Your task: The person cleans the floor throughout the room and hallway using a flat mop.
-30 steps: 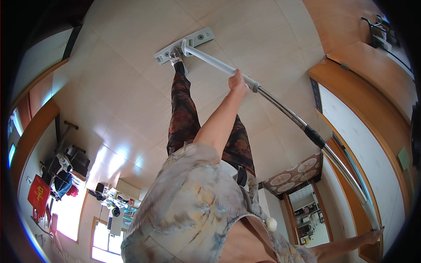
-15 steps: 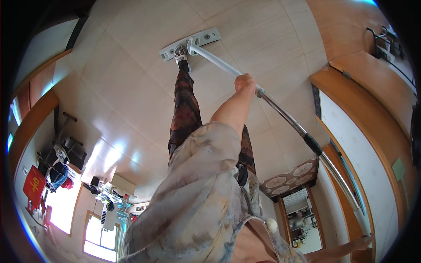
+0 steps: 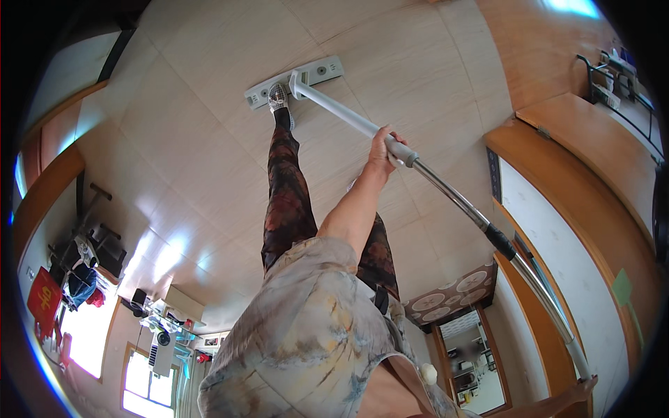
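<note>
A flat mop runs diagonally across the view, its long grey-white head [image 3: 323, 70] lying on the floor at the far middle. My left hand [image 3: 382, 149] holds the white lower part of its handle [image 3: 341, 114], just below the joint with the metal tube; its fingers curl round from beneath. At the lower right, my right hand [image 3: 584, 387] is at the top end of the pole, closed on it as far as shows; its fingers are small and partly hidden. My shoe [image 3: 278, 97], patterned and shiny, overlaps the near edge of the mop head.
Pale tiles cover the floor [image 3: 209, 132]. On the right stand a wood-framed white door panel [image 3: 550, 202] and a wooden cabinet edge [image 3: 557, 157]. A patterned mat [image 3: 453, 292] lies behind me at lower right. Bags and dark furniture [image 3: 83, 272] stand at the left.
My left hand has turned on the handle, from a wrap over the top to a hold from beneath. The whole view has shifted slightly; the mop head appears a little lower and further left.
</note>
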A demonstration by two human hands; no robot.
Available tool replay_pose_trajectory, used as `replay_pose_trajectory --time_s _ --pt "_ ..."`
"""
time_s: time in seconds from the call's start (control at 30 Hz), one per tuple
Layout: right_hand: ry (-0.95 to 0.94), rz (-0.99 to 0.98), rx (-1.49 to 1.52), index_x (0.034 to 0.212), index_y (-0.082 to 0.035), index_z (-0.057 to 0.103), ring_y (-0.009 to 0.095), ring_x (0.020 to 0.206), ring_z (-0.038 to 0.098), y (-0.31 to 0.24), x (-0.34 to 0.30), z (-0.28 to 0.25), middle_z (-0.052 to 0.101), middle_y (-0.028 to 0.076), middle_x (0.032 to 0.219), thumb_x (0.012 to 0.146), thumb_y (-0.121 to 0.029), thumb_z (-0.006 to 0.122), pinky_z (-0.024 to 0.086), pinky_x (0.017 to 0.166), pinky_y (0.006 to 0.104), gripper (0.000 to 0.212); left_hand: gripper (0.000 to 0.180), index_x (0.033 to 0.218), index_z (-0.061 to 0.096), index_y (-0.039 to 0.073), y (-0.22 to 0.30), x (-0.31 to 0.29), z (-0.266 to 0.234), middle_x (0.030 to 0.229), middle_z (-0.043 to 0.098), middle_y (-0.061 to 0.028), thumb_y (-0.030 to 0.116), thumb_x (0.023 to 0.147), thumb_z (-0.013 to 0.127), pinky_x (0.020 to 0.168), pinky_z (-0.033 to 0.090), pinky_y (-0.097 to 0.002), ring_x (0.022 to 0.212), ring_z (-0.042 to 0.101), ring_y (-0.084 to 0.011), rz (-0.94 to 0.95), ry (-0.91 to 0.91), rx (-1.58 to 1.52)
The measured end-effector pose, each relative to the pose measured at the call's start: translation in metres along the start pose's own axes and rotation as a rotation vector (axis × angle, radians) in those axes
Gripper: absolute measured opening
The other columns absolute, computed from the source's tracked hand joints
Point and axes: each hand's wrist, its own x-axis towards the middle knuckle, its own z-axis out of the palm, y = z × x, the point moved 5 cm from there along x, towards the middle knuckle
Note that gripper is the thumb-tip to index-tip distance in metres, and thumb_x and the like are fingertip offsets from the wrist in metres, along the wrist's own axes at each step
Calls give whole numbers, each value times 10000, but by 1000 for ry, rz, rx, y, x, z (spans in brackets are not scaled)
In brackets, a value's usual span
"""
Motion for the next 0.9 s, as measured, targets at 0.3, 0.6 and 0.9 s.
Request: replay_pose_trajectory --time_s 0.3,0.6,0.9 --pt "-4 -4 -280 987 -3 680 203 684 532 8 -5 8 603 105 856 827 -386 609 435 592 345 421 258 968 458 -24 -2 -13 4 782 528 -153 114 776 561 444 497 -386 574 572 -249 81 700 173" --pt "56 -112 -484 758 -43 648 243 679 582 -10 -39 25 614 77 719 888 -490 425 451 653 378 517 160 808 516 -68 0 1 -12 668 554 -145 85 763 512 481 474 -364 537 574 -253 189 671 333" --pt "-91 -319 -597 835 -61 655 245 691 597 -29 -84 21 633 92 766 906 -448 417 471 627 372 460 239 938 485 -97 -13 7 -17 730 536 -169 91 797 530 466 502 -393 551 569 -279 200 665 375"
